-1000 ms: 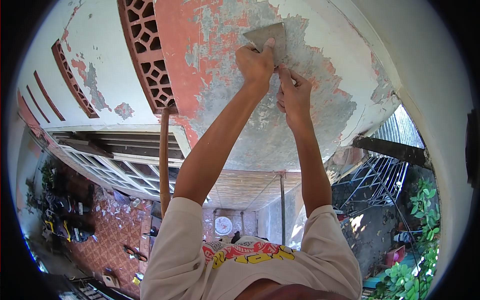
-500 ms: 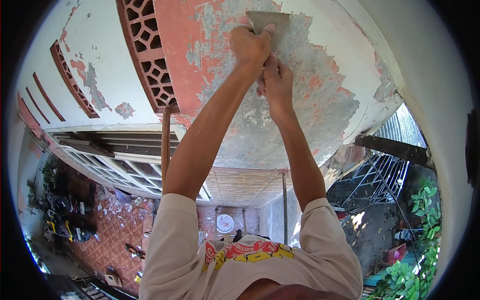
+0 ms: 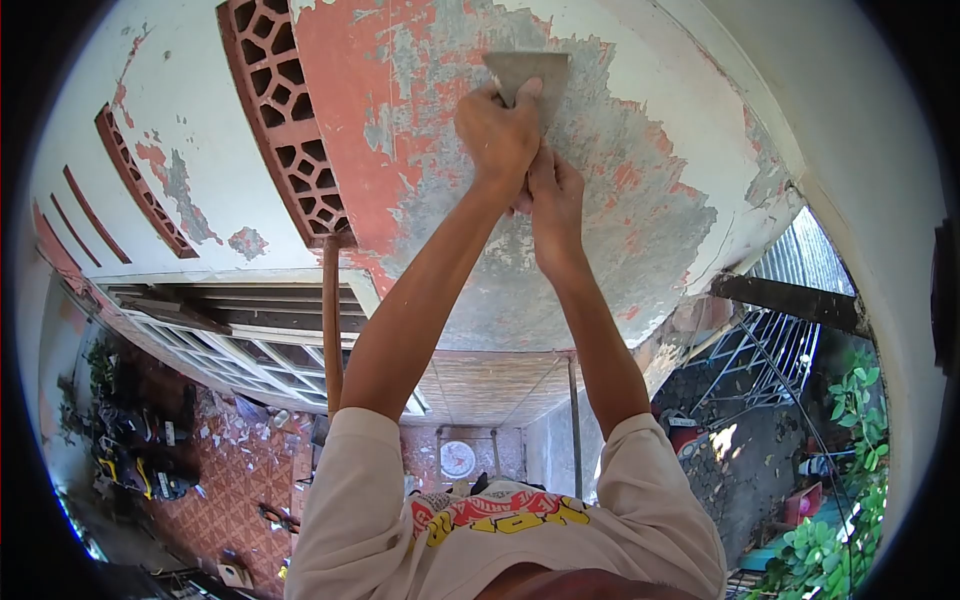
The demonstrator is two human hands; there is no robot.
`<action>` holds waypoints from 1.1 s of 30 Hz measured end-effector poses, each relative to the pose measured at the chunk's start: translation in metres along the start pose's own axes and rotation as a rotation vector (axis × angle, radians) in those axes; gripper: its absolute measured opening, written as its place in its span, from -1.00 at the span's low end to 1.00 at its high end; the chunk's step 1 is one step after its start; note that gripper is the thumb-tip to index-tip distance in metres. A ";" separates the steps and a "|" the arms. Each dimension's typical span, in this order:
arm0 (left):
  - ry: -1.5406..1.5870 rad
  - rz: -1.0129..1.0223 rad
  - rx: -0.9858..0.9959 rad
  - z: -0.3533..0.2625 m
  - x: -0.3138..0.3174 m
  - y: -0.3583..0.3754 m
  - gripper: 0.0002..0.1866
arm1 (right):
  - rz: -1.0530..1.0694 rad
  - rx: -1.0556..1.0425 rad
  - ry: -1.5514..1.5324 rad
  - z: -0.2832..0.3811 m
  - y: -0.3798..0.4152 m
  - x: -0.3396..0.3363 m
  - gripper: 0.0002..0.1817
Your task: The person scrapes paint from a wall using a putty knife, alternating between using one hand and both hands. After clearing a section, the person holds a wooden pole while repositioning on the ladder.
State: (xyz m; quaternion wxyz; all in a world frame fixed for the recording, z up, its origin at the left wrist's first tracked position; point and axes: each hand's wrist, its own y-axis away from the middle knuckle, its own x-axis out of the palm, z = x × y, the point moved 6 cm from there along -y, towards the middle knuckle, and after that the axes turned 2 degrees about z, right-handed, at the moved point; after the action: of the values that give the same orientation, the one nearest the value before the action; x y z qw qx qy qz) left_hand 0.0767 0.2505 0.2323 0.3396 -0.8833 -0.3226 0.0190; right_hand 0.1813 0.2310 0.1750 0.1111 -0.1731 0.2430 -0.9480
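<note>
A flat metal scraper (image 3: pixel 527 68) lies with its wide blade against the peeling wall (image 3: pixel 475 215), near the top of the view. My left hand (image 3: pixel 495 135) is closed round the scraper, its thumb pressed on the blade. Just below and to the right, my right hand (image 3: pixel 557 195) is closed at the handle end, which the fingers mostly hide. Around the blade the wall shows bare grey patches, scraps of red paint and white paint further out.
A red lattice vent (image 3: pixel 285 110) and a window with a white grille (image 3: pixel 250 340) are to the left. A wooden pole (image 3: pixel 332 320) stands by my left arm. Far below are a debris-strewn tiled floor (image 3: pixel 215 520), motorcycles (image 3: pixel 140 460) and plants (image 3: pixel 815 555). A dark beam (image 3: pixel 785 300) juts out right.
Both hands and the scraper sit lower in the view, having slid down the wall a little. The vent and window also appear lower, as the camera has tilted. The grip is unchanged.
</note>
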 end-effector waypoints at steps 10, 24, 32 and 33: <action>0.024 -0.002 -0.075 0.001 0.000 0.007 -0.60 | -0.034 0.051 0.032 -0.001 0.001 -0.005 -0.53; 0.016 0.002 -0.134 -0.003 0.008 0.002 -0.61 | -0.013 0.097 0.015 0.006 -0.010 -0.014 -0.53; 0.123 -0.018 -0.186 0.001 0.005 0.011 -0.65 | -0.018 0.135 0.071 0.017 0.000 -0.017 -0.54; 0.117 -0.019 -0.201 0.002 0.007 0.011 -0.65 | -0.008 0.135 0.085 0.018 -0.002 -0.019 -0.54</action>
State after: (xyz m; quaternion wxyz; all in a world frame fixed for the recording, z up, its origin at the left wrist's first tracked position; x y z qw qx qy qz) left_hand 0.0874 0.2498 0.2255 0.2675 -0.9096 -0.3106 -0.0684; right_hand 0.2051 0.2310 0.1853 0.1084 -0.1259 0.1823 -0.9691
